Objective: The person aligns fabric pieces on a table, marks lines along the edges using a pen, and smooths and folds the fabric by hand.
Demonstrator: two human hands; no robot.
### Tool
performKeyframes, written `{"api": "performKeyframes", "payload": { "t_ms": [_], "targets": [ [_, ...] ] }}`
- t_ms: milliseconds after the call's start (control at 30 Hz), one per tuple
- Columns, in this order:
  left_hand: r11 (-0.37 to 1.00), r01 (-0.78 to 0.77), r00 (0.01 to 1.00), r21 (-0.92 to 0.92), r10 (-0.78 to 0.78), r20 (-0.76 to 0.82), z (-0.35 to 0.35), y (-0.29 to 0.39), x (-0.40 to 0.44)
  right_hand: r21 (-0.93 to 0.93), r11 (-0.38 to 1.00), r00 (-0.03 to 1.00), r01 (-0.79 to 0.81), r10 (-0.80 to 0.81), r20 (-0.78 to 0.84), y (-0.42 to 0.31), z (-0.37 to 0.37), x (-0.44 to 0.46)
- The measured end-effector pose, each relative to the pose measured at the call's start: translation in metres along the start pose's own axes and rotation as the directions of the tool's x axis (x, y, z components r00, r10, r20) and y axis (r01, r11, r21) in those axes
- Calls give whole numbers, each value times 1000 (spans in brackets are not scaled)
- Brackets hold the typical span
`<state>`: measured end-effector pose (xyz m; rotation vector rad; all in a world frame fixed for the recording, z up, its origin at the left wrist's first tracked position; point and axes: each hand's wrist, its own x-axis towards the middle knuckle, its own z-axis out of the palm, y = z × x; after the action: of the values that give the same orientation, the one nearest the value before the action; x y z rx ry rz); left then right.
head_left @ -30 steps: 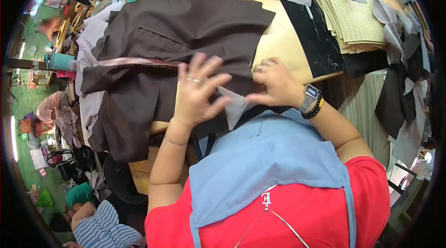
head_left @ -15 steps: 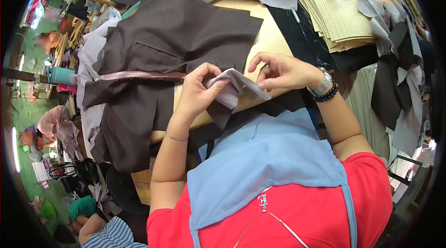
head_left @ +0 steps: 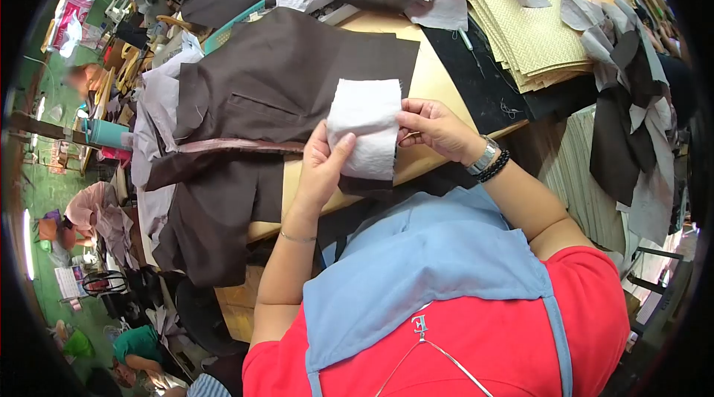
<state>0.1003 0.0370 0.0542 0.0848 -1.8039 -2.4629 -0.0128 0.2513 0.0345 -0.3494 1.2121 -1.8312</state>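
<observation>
Between my hands, above the table's front edge, is a small whitish fabric piece, roughly rectangular and spread flat, with dark cloth showing along its lower edge. My left hand grips its left side, thumb lying on top and fingers underneath. At its right edge my right hand pinches the fabric between thumb and fingers. Behind and to the left lies a dark brown garment piece with a welt-like slit and a pinkish strip along a seam.
A stack of yellow textured sheets lies at the back right, beside a thin-tipped tool on black cloth. Dark and pale cloth scraps hang at the right. Other people work at the left.
The fabric piece, folded and bunched before, is now opened flat with its whitish face up. My right hand has moved in from beside it and now pinches its right edge.
</observation>
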Motion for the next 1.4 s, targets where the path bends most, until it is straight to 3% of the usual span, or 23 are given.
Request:
{"api": "performKeyframes", "payload": {
  "t_ms": [133,233,267,300,333,400,467,533,600,633,733,767,867,900,1067,1133,1400],
  "targets": [
    [973,-5,999,231,-7,54,0,-8,-9,-46,989,986,143,-146,-76,0,7,5],
    [973,-191,972,132,207,-114,22,-6,-16,-66,966,961,251,-257,-102,-5,14,0],
    [991,-38,996,-131,27,-85,18,0,-16,-80,956,952,282,-289,-99,-6,15,-2],
    [917,127,990,-378,-142,-11,10,8,-16,-74,954,953,289,-295,-74,-7,17,-3],
    [758,286,954,-586,-282,102,5,11,-16,-68,953,953,295,-299,-48,-8,19,-5],
    [962,79,997,-263,-74,29,3,-3,-17,-118,927,929,356,-365,-60,-11,26,-8],
    [992,-114,993,60,116,-28,11,-5,-14,-235,859,863,455,-491,-122,-16,38,-10],
    [984,-105,994,-143,105,-7,23,-2,-12,-373,806,849,459,-522,-85,-19,39,-14],
    [745,24,979,-666,117,166,37,9,-12,-454,776,856,438,-515,-53,-23,41,-19],
    [692,168,976,-702,-19,215,35,6,-10,-465,763,847,449,-529,-50,-23,42,-20],
    [412,370,921,-833,-42,389,30,-9,5,-450,762,845,466,-534,-30,-30,48,-26],
    [615,342,938,-710,-172,302,30,-11,5,-444,760,840,475,-542,-30,-30,46,-26],
    [939,134,978,-317,-75,193,39,-13,10,-464,728,815,505,-580,-23,-27,37,-26],
    [887,176,969,-427,-79,236,42,-8,13,-498,693,796,520,-605,-10,-28,35,-26],
    [976,154,926,-152,-89,367,39,-2,38,-630,522,703,575,-709,54,-32,28,-33],
    [983,155,893,-94,-99,440,36,-4,47,-633,523,690,571,-723,24,-32,23,-34],
    [960,254,876,-118,-177,448,49,-4,54,-726,456,657,515,-754,-7,-30,15,-40]
  ]
}}
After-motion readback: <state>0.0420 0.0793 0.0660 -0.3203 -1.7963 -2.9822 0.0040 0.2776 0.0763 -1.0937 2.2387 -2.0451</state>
